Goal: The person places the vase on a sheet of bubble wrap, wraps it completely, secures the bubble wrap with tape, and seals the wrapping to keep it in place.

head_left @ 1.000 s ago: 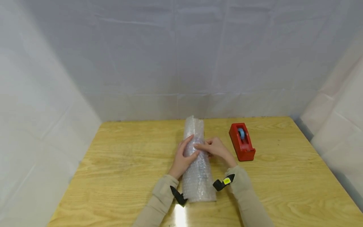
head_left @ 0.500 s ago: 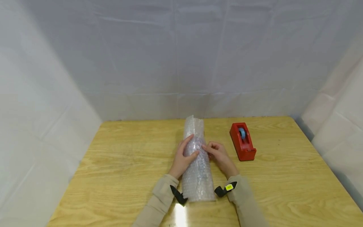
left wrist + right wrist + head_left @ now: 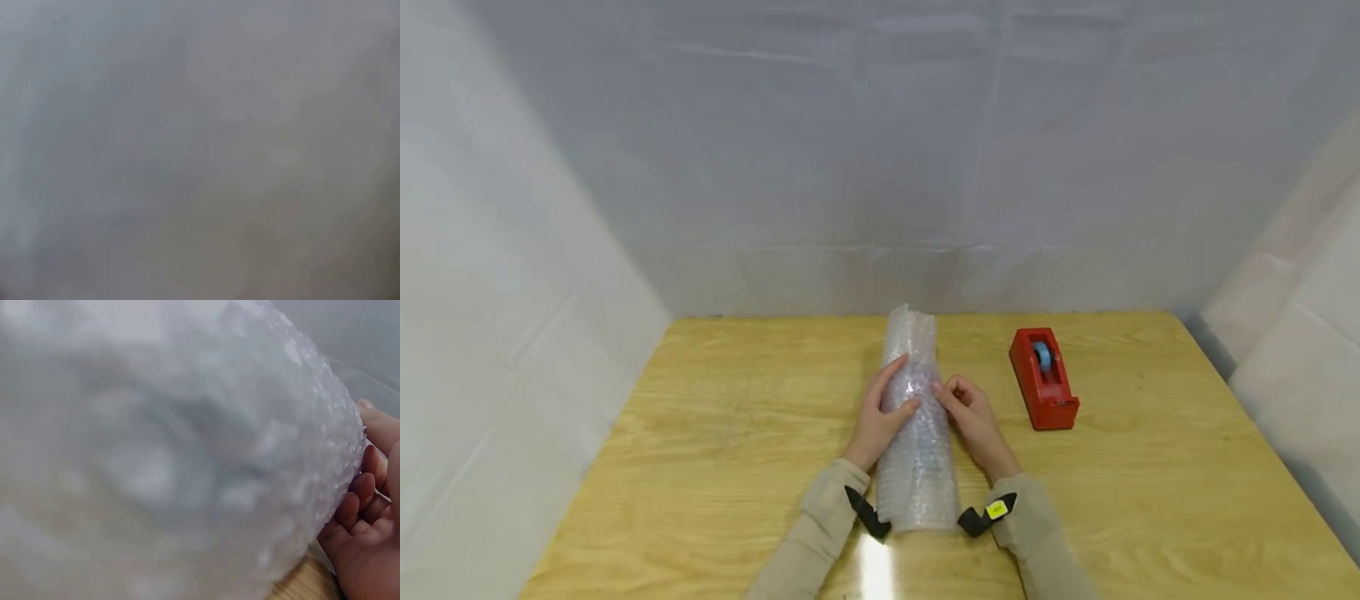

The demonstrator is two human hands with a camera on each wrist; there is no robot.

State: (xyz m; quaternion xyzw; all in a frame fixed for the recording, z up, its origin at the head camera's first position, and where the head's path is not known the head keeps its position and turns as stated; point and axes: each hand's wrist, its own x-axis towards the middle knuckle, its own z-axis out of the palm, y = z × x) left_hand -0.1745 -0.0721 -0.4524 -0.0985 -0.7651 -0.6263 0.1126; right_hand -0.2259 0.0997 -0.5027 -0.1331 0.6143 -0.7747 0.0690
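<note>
A roll of bubble wrap [image 3: 917, 467] lies lengthwise on the table, with a faint purplish sheen around its middle. What is inside it cannot be made out. My left hand [image 3: 874, 425] rests on its left side, index finger and thumb spread and fairly straight over the top; the other fingers are hidden. At the right side, my right hand [image 3: 976, 418] has its fingers curled, with the thumb tip against the wrap. In the right wrist view, the bubble wrap [image 3: 300, 456] fills most of the frame, and the right hand's curled fingers [image 3: 365, 487] meet its edge. The left wrist view is only grey blur.
A red tape dispenser [image 3: 1047, 392] with a blue-cored roll of tape stands to the right of the right hand. The wooden table [image 3: 722, 442] runs back to a pale sheet [image 3: 775, 283] hanging behind it, with more sheeting at both sides.
My right hand has drawn back from the top of the bubble wrap roll to its right side. The left hand keeps its place on the roll.
</note>
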